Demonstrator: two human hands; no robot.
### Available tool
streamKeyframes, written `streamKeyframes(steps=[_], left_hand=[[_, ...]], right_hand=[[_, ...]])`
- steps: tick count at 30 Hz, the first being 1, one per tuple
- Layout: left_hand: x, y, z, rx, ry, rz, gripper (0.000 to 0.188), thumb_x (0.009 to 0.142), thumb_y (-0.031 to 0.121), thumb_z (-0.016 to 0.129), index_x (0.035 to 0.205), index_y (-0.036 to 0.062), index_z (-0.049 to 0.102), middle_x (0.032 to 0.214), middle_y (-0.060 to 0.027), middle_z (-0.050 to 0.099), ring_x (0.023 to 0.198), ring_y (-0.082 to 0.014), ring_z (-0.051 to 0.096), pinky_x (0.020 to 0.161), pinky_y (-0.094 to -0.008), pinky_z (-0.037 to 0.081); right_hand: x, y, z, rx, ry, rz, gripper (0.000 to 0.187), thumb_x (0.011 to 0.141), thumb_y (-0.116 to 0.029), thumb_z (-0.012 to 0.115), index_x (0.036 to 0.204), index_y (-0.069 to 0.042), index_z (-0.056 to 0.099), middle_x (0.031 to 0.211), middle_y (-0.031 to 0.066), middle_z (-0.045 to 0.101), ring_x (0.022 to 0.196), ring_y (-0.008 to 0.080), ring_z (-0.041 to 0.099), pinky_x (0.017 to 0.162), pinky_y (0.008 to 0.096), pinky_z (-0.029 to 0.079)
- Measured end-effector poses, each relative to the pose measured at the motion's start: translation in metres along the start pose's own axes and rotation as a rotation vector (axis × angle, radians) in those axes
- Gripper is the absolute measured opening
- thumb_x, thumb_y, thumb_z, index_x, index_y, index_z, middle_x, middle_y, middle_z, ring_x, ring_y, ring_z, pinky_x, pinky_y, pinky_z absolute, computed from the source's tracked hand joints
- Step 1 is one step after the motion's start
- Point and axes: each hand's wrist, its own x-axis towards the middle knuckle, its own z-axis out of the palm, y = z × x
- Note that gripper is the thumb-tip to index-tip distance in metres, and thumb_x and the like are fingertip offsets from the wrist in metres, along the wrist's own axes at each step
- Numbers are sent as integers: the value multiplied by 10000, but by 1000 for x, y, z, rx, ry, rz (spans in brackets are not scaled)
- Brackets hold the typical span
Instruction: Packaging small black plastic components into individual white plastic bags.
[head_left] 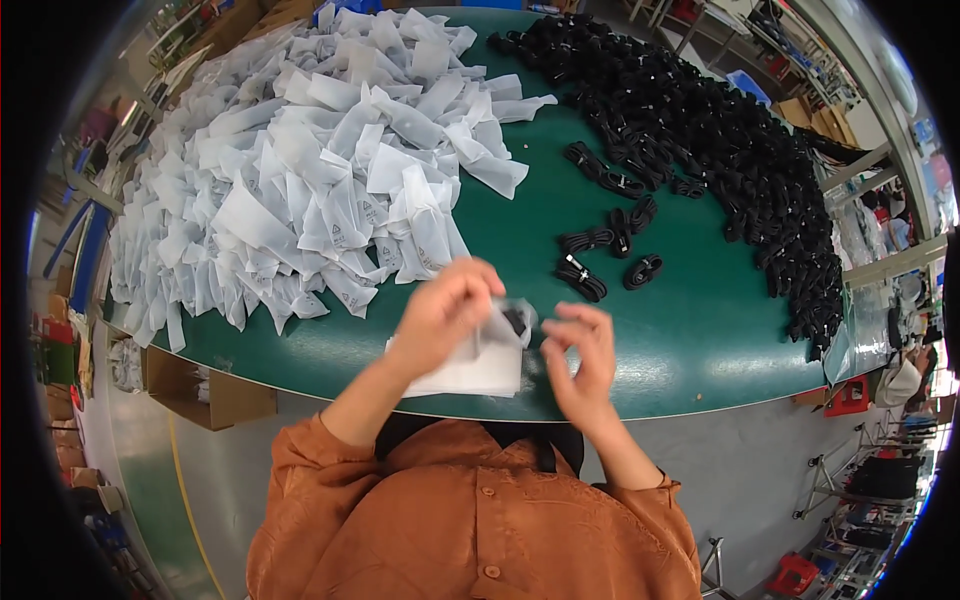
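Close to the table's front edge, my left hand (445,312) pinches a translucent whitish bag (497,326) by its side. Inside the bag's mouth shows a dark bundle (517,320), which looks like a coiled black cable. My right hand (582,362) is just right of the bag, its fingers apart and nothing in them; some motion blurs both hands. Beneath the bag lies a flat stack of white bags (470,371), partly covered by my left hand. Several coiled black cables (582,278) lie loose on the table beyond my right hand.
A large heap of filled whitish bags (290,180) covers the left of the green table (680,345). Black cable bundles (720,150) are piled along its right side. Under the left front edge stands a cardboard box (205,395). Metal framing (895,262) rises at the right.
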Motion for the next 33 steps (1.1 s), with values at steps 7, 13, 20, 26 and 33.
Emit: streamKeyframes(steps=[7,13,20,26,33], left_hand=[[60,11,-72,135,490,92,203,987,115,605,1158,8,595,1121,-92,621,927,-174,600,788,-292,493],[-20,-15,-15,709,80,249,306,837,78,743,1106,14,613,1200,-144,611,1014,-283,623,847,-381,522],[-57,-44,47,830,-156,171,247,815,119,757,1015,49,629,967,-118,569,882,-315,609,765,-401,502],[-55,-54,52,820,-42,152,127,841,72,708,911,53,603,900,-104,563,800,-307,592,722,-411,476],[-53,-40,46,565,-38,-100,53,898,29,641,923,35,595,853,-106,564,744,-264,568,683,-365,464]], right_hand=[[39,73,-14,-593,31,-15,476,826,-49,756,1279,-35,610,1154,131,580,798,286,634,681,381,537],[23,53,-11,-636,-243,69,424,726,-4,756,1131,-9,634,1054,147,547,783,327,645,660,420,539],[-4,49,-12,88,-19,264,351,767,62,713,1094,-17,612,1076,59,609,749,128,604,635,267,488],[-26,27,-22,-398,-176,195,349,786,32,741,1112,-9,626,979,92,636,744,192,620,623,277,486],[-41,7,-24,-207,-67,96,375,762,47,760,1121,-17,673,1066,127,693,797,219,661,636,280,511]])
